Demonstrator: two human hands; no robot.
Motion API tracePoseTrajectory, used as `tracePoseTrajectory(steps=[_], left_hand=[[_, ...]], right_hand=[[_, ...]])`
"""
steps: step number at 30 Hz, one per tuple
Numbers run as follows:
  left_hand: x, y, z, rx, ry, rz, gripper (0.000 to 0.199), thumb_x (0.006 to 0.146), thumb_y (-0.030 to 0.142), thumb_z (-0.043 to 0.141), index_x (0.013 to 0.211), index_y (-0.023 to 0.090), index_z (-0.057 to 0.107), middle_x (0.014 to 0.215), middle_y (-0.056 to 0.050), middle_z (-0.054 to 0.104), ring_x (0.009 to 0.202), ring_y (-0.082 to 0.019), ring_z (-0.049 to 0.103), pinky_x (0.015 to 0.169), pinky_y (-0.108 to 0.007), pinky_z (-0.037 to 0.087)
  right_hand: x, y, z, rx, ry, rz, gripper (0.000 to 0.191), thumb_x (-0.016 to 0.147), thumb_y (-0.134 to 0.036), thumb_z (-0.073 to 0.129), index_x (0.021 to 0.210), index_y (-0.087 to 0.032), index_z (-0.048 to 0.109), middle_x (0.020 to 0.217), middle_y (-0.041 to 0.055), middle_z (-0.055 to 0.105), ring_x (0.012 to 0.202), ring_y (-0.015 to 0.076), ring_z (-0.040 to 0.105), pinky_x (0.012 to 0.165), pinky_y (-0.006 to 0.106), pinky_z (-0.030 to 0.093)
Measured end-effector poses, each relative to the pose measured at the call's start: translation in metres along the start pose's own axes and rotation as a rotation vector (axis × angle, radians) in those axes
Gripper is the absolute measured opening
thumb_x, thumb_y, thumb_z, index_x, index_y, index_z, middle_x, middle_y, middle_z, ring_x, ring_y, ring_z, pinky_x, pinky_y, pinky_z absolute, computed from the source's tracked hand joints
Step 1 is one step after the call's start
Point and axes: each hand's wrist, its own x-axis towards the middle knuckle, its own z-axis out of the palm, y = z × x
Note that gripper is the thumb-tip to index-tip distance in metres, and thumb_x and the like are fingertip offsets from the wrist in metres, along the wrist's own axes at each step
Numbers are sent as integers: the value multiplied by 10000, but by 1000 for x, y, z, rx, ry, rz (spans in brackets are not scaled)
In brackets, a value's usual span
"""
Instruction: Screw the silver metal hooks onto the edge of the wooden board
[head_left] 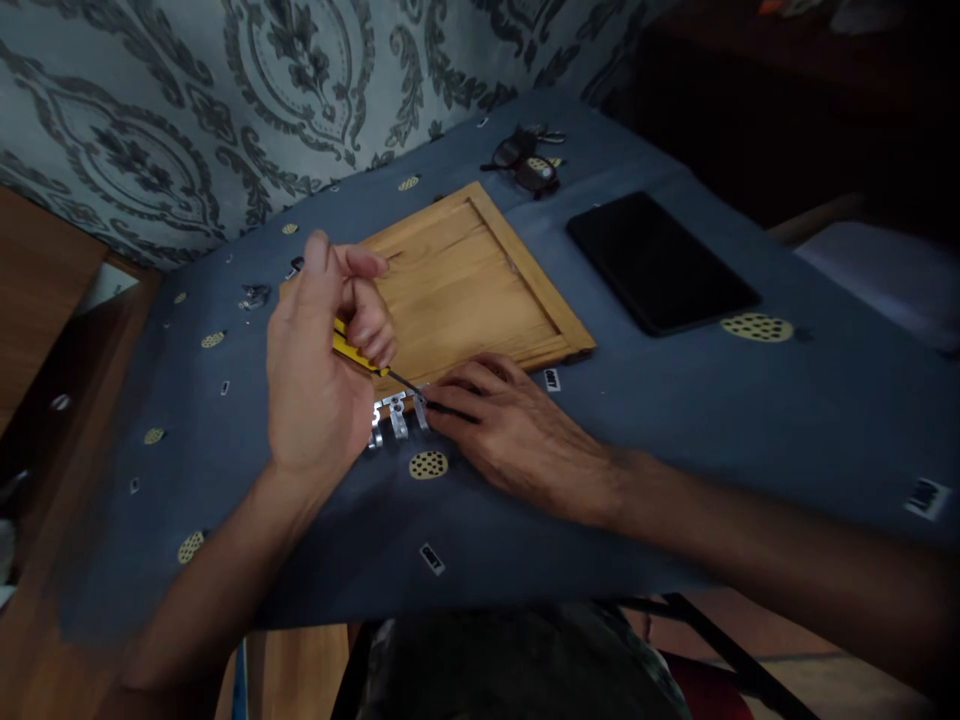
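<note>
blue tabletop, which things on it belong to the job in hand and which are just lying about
In use, it seems:
yellow-handled screwdriver in the left hand
metal strip, by the right hand
wooden panel

Apparently lying about:
sunglasses
black tablet
small metal piece, though possibly a part

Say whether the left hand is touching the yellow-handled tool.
Touching. The head view shows it plainly: the left hand is curled around the yellow-handled tool, gripping its handle.
</note>
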Motion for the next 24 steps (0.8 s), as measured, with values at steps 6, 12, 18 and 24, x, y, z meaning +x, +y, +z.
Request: tracePoseTrajectory(steps=[6, 12, 18, 24], left_hand=[[6, -5, 2, -8, -56, 33, 443, 887, 606, 658, 703, 203, 668, 447, 73, 189, 375, -68, 112, 370, -268, 110], [1, 8, 5, -16, -10, 80, 416, 976, 491, 596, 703, 178, 630, 441, 74, 207, 361, -62, 170, 368, -241, 157], [-6, 26, 3, 20, -8, 123, 488, 981, 568, 541, 709, 170, 613, 417, 79, 193, 333, -59, 188, 354, -242, 171], [-7, 14, -1, 21, 31, 66, 478, 992, 561, 515, 705, 189, 602, 454, 59, 220, 390, -68, 173, 389, -263, 164]], right_hand=[[0, 0, 0, -9, 11, -9, 248, 935, -127, 600, 1159, -133, 708, 1215, 121, 733, 1122, 303, 574, 987, 499, 434], [0, 0, -1, 4, -3, 1, 258, 929, -132, 607, 1160, -176, 714, 1208, 112, 729, 1142, 295, 562, 996, 504, 435], [-1, 1, -1, 26, -6, -17, 275, 916, -121, 603, 1166, -175, 707, 1204, 116, 728, 1136, 297, 556, 1018, 524, 434], [-1, 1, 1, 6, 13, -18, 254, 919, -113, 579, 1135, -162, 703, 1184, 102, 739, 1102, 295, 568, 995, 494, 438]])
